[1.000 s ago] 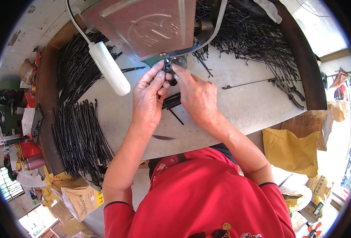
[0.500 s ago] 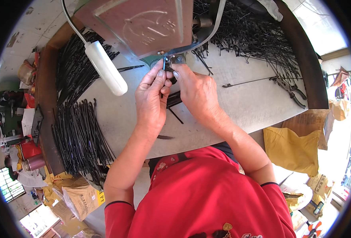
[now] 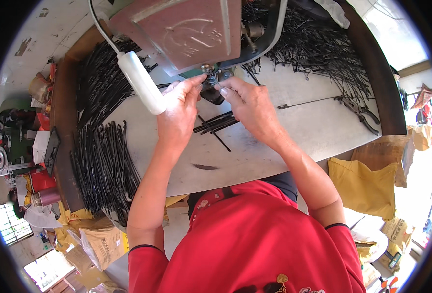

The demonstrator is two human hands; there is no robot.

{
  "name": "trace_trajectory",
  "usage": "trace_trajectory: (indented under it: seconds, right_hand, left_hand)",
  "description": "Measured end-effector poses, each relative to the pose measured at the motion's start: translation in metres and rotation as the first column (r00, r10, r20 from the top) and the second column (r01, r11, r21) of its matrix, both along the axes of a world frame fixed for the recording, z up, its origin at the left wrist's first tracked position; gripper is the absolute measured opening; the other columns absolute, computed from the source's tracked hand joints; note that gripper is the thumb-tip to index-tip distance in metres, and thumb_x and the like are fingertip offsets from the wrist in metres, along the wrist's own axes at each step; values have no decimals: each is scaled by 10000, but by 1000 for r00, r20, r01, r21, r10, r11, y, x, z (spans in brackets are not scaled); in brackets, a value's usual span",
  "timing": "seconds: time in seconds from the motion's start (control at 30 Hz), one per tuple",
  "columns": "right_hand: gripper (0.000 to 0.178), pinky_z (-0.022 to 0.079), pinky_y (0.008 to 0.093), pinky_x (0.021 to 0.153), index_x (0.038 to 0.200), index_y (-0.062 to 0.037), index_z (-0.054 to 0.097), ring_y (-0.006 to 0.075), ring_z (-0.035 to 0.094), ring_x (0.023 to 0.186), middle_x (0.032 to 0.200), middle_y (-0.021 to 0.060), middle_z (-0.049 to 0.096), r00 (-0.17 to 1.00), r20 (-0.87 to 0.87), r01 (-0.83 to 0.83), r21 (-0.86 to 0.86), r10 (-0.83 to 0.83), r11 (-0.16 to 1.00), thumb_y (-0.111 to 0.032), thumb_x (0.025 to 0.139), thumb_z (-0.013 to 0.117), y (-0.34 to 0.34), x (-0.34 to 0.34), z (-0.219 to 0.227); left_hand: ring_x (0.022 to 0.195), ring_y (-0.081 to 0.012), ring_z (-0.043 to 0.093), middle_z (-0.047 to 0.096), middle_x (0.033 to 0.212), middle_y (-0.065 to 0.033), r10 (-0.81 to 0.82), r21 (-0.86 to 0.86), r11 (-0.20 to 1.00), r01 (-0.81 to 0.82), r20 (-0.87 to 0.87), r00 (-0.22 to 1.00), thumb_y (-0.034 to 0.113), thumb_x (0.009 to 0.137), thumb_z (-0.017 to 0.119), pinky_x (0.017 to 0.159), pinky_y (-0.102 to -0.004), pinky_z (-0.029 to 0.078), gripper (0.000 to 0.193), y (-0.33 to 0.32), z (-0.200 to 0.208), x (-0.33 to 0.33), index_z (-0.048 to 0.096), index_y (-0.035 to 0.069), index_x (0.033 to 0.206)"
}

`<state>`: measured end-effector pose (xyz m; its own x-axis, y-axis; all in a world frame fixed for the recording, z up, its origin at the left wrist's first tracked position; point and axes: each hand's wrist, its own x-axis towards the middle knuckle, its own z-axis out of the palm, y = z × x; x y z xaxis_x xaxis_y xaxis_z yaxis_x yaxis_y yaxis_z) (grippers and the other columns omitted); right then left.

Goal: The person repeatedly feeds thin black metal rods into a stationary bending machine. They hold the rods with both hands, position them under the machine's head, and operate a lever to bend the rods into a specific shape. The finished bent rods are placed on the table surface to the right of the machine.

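Observation:
My left hand (image 3: 178,105) is raised at the small metal working point (image 3: 209,73) under a machine with a dull red housing (image 3: 182,34). Its thumb and fingers are pinched together, and what they hold is hidden. On the other side of that point is my right hand (image 3: 252,105), thumb and forefinger closed near the metal parts. I cannot make out anything between them. Below the hands, several thin black rods (image 3: 216,122) lie on the pale tabletop (image 3: 255,151), one crossing the others.
A white lamp (image 3: 140,83) hangs close to my left hand. Black rods are heaped at the far left (image 3: 103,83), near left (image 3: 106,166) and far right (image 3: 313,44). Pliers (image 3: 357,115) and a single rod (image 3: 306,102) lie right. A raised brown rim (image 3: 382,73) edges the table.
My left hand has tilted over and shifted slightly left; the thin rod it held upright no longer shows. My right hand has moved slightly right and down. The whole view has shifted a little.

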<state>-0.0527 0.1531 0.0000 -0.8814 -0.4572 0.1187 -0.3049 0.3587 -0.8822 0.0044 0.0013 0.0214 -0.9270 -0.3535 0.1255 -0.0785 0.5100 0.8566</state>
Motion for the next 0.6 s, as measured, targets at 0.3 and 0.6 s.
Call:
trace_trajectory:
  seconds: [0.3, 0.6]
  right_hand:
    - [157, 492, 358, 606, 1004, -59, 650, 272, 649, 633, 719, 142, 655, 991, 54, -123, 8, 123, 992, -134, 887, 578, 17, 15, 14]
    - [378, 509, 235, 645, 1232, -18, 536, 127, 623, 689, 829, 37, 623, 619, 746, 546, -633, 246, 548, -22, 868, 638, 36, 44, -10]
  left_hand:
    - [803, -136, 643, 661, 880, -75, -160, 822, 567, -57, 178, 971, 82, 870, 614, 742, -240, 509, 146, 0, -2, 11, 586, 5, 990]
    - [839, -152, 602, 651, 939, -67, -87, 360, 932, 41, 112, 990, 61, 891, 601, 774, -259, 485, 160, 21, -9, 35, 651, 30, 1040]
